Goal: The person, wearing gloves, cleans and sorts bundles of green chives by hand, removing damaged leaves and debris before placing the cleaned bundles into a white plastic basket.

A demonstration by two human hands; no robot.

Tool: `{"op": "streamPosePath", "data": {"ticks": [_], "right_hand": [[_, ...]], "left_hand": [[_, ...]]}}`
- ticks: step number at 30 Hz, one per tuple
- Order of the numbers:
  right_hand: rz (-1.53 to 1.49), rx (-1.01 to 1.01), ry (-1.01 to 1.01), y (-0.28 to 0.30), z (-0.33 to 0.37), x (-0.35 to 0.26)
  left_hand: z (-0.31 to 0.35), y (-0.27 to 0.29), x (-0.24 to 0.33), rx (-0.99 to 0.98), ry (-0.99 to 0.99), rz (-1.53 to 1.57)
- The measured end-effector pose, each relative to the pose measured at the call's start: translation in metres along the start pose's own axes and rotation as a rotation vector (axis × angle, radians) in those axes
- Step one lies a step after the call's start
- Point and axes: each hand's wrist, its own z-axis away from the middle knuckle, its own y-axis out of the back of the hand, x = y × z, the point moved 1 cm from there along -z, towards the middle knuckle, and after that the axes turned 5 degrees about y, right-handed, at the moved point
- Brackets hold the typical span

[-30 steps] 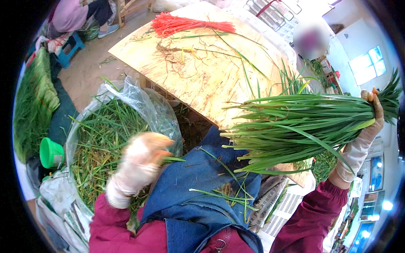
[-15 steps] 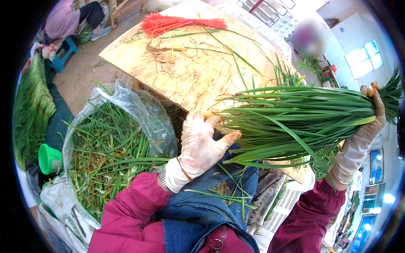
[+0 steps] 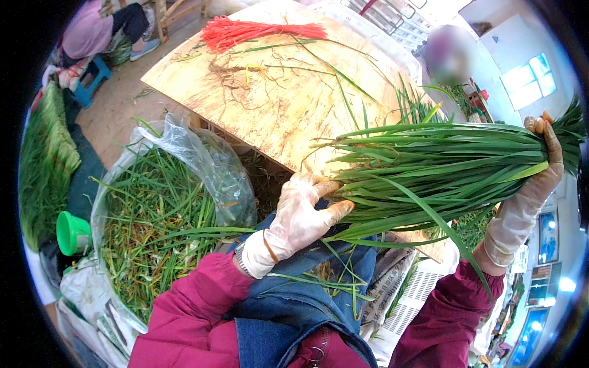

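A thick bunch of long flat green leaves, looking like garlic chives (image 3: 423, 165), lies sideways over the table's near right corner and my lap. My right hand (image 3: 543, 150), in a stained whitish glove, is closed around its right part, with darker green ends beyond the fingers. At the loose left ends of the leaves is my left hand (image 3: 304, 211), gloved too, with a brown band at the wrist. Its thumb and forefinger are apart, close to the leaf tips; the other fingers are partly hidden. One long leaf hangs from the bunch towards my right sleeve.
A wooden table (image 3: 184, 80) holds red ties (image 3: 261, 34) and scattered leaf scraps. To the left stands a clear plastic bag (image 3: 236, 178) full of trimmings, beside a green cup (image 3: 72, 233). Further off are a heap of greens (image 3: 49, 159), a blue stool (image 3: 93, 80) and a seated person.
My left hand has shifted slightly right and down along the leaf ends. The bunch stays in my right hand, which has barely moved.
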Motion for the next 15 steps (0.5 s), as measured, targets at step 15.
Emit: {"op": "streamPosePath", "data": {"ticks": [15], "right_hand": [[0.107,0.016,-0.011,-0.001,-0.004,-0.011]], "left_hand": [[-0.030,0.016,0.030,-0.158,0.642,1.326]]}}
